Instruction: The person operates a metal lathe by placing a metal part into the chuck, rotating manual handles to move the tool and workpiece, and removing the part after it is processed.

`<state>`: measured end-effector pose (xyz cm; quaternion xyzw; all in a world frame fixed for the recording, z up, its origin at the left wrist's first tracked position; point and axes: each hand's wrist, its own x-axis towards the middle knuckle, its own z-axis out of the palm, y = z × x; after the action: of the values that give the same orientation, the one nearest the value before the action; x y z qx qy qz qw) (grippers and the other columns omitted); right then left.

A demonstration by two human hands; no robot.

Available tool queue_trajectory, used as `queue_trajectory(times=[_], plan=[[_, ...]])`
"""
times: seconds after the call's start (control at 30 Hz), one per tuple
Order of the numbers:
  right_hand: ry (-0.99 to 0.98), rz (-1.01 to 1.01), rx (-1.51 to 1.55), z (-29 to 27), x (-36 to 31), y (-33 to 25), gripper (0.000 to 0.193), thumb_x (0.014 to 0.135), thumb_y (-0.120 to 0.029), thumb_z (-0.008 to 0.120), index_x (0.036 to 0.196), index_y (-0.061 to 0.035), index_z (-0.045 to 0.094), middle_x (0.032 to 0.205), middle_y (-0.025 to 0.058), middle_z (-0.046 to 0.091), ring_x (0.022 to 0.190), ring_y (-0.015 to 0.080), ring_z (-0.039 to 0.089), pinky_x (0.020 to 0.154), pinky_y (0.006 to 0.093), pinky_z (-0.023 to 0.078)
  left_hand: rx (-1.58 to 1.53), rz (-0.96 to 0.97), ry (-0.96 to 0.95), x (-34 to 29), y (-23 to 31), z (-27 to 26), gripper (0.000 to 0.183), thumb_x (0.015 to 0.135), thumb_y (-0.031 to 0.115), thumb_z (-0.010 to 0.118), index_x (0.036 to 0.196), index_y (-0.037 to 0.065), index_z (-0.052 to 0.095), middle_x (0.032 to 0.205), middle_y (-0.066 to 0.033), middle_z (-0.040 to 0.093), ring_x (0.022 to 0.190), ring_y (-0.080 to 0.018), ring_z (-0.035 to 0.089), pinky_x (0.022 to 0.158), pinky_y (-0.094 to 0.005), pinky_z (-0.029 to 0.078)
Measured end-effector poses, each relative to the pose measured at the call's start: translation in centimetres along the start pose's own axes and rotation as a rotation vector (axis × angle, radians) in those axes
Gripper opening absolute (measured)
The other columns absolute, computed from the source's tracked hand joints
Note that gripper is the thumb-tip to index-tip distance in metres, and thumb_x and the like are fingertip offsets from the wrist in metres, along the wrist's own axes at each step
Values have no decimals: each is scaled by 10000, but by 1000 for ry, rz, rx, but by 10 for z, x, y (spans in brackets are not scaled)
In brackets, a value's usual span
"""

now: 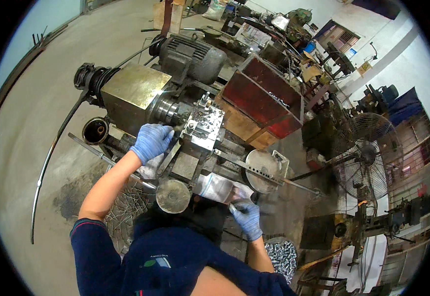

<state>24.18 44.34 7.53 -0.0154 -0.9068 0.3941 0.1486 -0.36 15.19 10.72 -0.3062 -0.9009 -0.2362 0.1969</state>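
Note:
My left hand (153,142), in a blue-grey work glove, reaches in just below the lathe's round metal chuck (166,109). Its fingers are closed at the tips, close to the steel tool block (203,127), which is strewn with metal chips. Whatever the fingertips hold is too small to make out. Lower right, my gloved right hand (246,217) is closed too, thumb against curled fingers, beside the edge of a white cloth (218,189) with dark stains. What lies within that grip is hidden.
A round grey disc (173,196) is nearest my body. Loose metal rods (125,213) are heaped at left, and small shiny parts (281,257) lie at lower right. Beyond the lathe stand a motor (194,58) and a red metal bin (259,96); a caged fan (368,154) is at right.

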Motion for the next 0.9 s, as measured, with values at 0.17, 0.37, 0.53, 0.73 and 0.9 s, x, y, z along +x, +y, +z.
queue_trajectory(times=[0.17, 0.37, 0.53, 0.73, 0.9], plan=[[20, 34, 13, -7, 2, 10, 145, 732, -159, 734, 721, -24, 683, 724, 111, 658, 676, 234, 627, 655, 324, 477, -150, -11, 264, -9, -7, -46, 216, 884, 257, 543, 909, 81, 665, 763, -147, 643, 675, -315, 628, 575, -406, 486], [134, -71, -3, -45, 19, 33, 131, 717, -133, 754, 774, -32, 693, 748, 96, 672, 692, 204, 628, 678, 313, 483, 152, -223, 318, 12, -57, -86, 287, 883, 331, 562, 970, 82, 674, 758, -161, 645, 664, -317, 629, 604, -396, 491], [298, 227, 43, -139, 46, 117, 338, 780, -200, 740, 954, 65, 623, 817, 78, 657, 744, 152, 605, 691, 288, 493, 129, -167, 243, 6, -87, -93, 345, 896, 370, 539, 1105, 117, 645, 768, -168, 649, 673, -299, 639, 621, -389, 492], [-172, 602, -1129, -225, 53, 230, 721, 715, -438, 673, 1342, -179, 431, 1354, 164, 452, 1212, 325, 460, 1015, 428, 360, -218, -635, 679, -117, -156, -97, 358, 918, 344, 541, 941, 11, 673, 569, -9, 530, 517, -125, 500, 504, -344, 398], [-180, 799, -1173, -229, 45, 266, 663, 710, -474, 663, 1284, -189, 494, 1358, 121, 462, 1278, 305, 396, 1048, 507, 281, -69, -1285, 232, -262, -216, -12, 409, 896, 347, 529, 698, -8, 574, 572, -68, 541, 503, -173, 473, 517, -376, 402]])
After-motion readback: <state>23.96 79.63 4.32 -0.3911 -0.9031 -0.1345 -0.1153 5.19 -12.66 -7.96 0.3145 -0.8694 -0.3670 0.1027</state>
